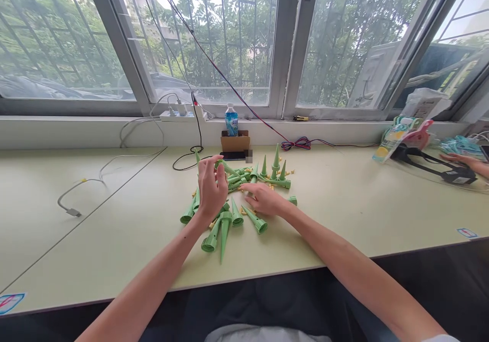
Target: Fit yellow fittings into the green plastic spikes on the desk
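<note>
A pile of green plastic watering spikes [225, 230], hollow cones with threaded collars, lies on the table in front of me. Small yellow plastic pieces [243, 210] are scattered among them. My left hand [211, 188] is raised over the pile's left side, thumb and fingers closed round a green watering spike [228, 168] that points right. My right hand [264, 199] rests low at the pile's right side. Its fingers are bent together at the spikes, and whatever is at their tips is too small to name. A few spikes [275, 163] stand upright behind it.
Behind the pile are a small cardboard box [236, 143], a blue bottle [231, 120] and a dark phone [234, 155]. Cables [296, 143] run along the back. At right, another person's hand [464, 161] is near a black strap [431, 164]. A white cable [72, 212] lies left.
</note>
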### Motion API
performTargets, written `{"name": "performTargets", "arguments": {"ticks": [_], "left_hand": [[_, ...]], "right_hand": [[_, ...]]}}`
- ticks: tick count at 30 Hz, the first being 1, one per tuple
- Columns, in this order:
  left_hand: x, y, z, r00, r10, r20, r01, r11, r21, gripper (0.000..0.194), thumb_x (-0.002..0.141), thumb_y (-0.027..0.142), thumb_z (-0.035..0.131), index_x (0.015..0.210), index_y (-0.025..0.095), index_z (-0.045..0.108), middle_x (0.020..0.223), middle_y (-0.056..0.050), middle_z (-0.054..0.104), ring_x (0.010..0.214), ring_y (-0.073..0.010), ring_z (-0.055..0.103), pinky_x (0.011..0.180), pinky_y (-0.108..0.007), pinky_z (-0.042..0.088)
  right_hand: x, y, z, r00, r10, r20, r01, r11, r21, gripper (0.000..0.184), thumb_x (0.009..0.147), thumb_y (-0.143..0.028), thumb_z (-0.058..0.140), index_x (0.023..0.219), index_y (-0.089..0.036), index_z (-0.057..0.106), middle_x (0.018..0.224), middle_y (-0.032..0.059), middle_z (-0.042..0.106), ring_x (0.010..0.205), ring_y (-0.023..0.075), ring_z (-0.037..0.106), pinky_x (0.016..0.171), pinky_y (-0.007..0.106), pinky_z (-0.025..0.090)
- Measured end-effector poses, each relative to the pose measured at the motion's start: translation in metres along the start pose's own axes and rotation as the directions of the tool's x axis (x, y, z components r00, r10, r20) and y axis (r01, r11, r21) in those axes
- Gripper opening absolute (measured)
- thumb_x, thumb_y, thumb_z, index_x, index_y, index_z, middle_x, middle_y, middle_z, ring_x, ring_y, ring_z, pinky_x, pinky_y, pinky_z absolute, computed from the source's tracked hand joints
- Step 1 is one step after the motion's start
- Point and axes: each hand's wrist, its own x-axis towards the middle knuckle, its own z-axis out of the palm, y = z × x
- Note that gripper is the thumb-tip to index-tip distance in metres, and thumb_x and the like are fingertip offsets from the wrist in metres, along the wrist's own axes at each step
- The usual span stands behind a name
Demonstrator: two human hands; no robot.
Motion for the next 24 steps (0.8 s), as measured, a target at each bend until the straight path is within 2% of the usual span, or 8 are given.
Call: {"name": "performTargets", "arguments": {"ticks": [8, 13, 18, 24], "left_hand": [[0.000, 0.002, 0.001, 1.000, 0.000, 0.019, 0.001, 0.999, -0.038, 0.025, 0.099, 0.035, 0.039, 0.109, 0.020, 0.057, 0.110, -0.008, 0.049, 0.055, -0.0048, 0.055, 0.052, -0.023, 0.047], [0.001, 0.004, 0.002, 0.998, -0.046, 0.033, 0.048, 0.995, -0.083, 0.024, 0.098, 0.036, 0.042, 0.107, 0.020, 0.056, 0.113, -0.009, 0.050, 0.056, -0.0060, 0.057, 0.052, -0.024, 0.049], [0.003, 0.000, 0.003, 0.969, -0.223, 0.106, 0.242, 0.942, -0.232, 0.027, 0.095, 0.044, 0.047, 0.105, 0.020, 0.054, 0.099, -0.005, 0.058, 0.058, -0.0099, 0.061, 0.052, -0.024, 0.050], [0.005, -0.009, 0.005, 0.887, -0.389, 0.247, 0.461, 0.758, -0.461, 0.038, 0.084, 0.055, 0.060, 0.089, 0.017, 0.056, 0.076, -0.001, 0.058, 0.060, -0.0139, 0.064, 0.061, -0.029, 0.057]], "right_hand": [[0.002, 0.005, 0.005, 0.999, -0.016, 0.049, 0.019, 0.999, -0.049, 0.038, 0.092, -0.015, 0.048, 0.128, -0.014, 0.058, 0.132, 0.0141, 0.061, 0.124, 0.0264, 0.056, 0.102, 0.041, 0.044], [0.001, 0.002, 0.003, 0.999, 0.008, 0.031, -0.007, 0.999, -0.033, 0.033, 0.091, -0.015, 0.050, 0.122, -0.014, 0.062, 0.127, 0.0132, 0.065, 0.118, 0.0254, 0.060, 0.099, 0.039, 0.045], [0.000, 0.002, 0.001, 1.000, 0.027, 0.004, -0.027, 1.000, 0.004, 0.032, 0.086, -0.008, 0.053, 0.114, -0.018, 0.065, 0.119, 0.0096, 0.068, 0.113, 0.0227, 0.061, 0.095, 0.035, 0.046], [0.001, 0.006, 0.002, 0.999, 0.037, 0.022, -0.037, 0.999, 0.002, 0.031, 0.083, -0.006, 0.056, 0.110, -0.018, 0.066, 0.107, 0.0073, 0.070, 0.096, 0.0200, 0.063, 0.084, 0.032, 0.047]]}}
